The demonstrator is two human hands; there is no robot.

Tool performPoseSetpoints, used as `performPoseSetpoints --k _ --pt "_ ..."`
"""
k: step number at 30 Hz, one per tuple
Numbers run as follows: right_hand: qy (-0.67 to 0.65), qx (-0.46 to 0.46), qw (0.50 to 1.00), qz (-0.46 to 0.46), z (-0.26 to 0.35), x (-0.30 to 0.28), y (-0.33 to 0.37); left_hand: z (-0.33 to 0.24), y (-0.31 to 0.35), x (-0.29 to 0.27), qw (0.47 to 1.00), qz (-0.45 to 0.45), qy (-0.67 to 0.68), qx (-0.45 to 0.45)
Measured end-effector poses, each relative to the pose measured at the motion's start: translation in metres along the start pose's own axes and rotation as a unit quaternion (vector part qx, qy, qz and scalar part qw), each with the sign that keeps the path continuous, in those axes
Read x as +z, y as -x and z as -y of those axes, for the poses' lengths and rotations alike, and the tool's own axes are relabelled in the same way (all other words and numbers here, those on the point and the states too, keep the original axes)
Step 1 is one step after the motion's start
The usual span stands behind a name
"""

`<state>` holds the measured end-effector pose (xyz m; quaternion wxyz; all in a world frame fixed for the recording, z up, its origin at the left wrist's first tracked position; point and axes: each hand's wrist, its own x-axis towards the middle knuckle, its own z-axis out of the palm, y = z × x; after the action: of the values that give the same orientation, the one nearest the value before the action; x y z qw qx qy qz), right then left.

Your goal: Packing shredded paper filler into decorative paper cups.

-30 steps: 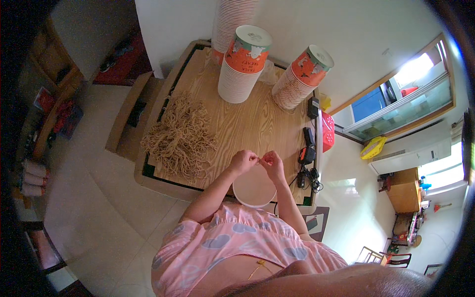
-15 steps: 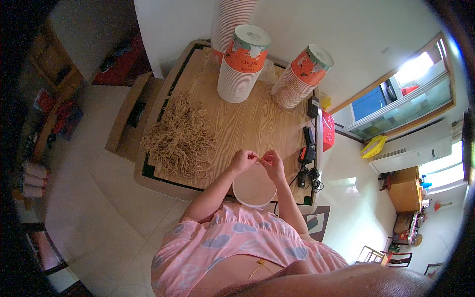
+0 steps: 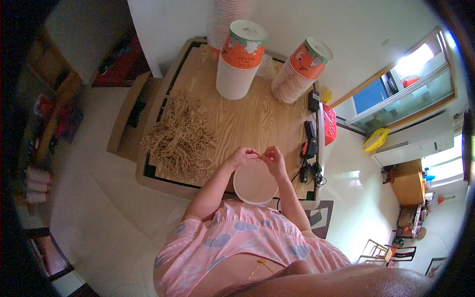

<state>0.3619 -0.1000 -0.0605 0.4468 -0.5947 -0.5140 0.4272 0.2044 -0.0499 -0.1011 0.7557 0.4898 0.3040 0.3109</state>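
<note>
My left hand (image 3: 245,156) and my right hand (image 3: 273,161) meet at the far rim of a round white paper bucket (image 3: 255,184), fingertips pinched close together. What lies between the fingertips is too small to make out. The bucket is at the table's near edge, between my forearms, and I look at its pale round face. To the left of my hands spreads a tangled heap of tan twine cords (image 3: 179,138).
A stack of nested paper buckets (image 3: 241,62), orange and green at the top, stands at the back; a second stack (image 3: 303,69) leans to its right. Black power adapters (image 3: 309,148) with cables line the right edge. An open cardboard box (image 3: 129,119) sits left of the table (image 3: 237,121).
Both hands remain at the bucket's far rim, with a small shift of the fingers; the left fingers look slightly straighter. The whole view has shifted a little.
</note>
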Motion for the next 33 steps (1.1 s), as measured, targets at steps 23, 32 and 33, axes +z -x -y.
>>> performPoseSetpoints --k 23,32,33 --pt "0.089 -0.032 0.995 0.027 0.016 -0.01 0.007 -0.018 0.005 0.004 0.978 -0.001 0.142 -0.155" --pt "0.228 -0.143 0.963 0.017 0.029 -0.004 0.011 -0.012 0.001 0.001 0.98 -0.009 0.119 -0.158" --pt "0.187 -0.109 0.976 0.015 0.026 -0.004 0.011 -0.01 0.001 0.002 0.98 -0.01 0.12 -0.156"
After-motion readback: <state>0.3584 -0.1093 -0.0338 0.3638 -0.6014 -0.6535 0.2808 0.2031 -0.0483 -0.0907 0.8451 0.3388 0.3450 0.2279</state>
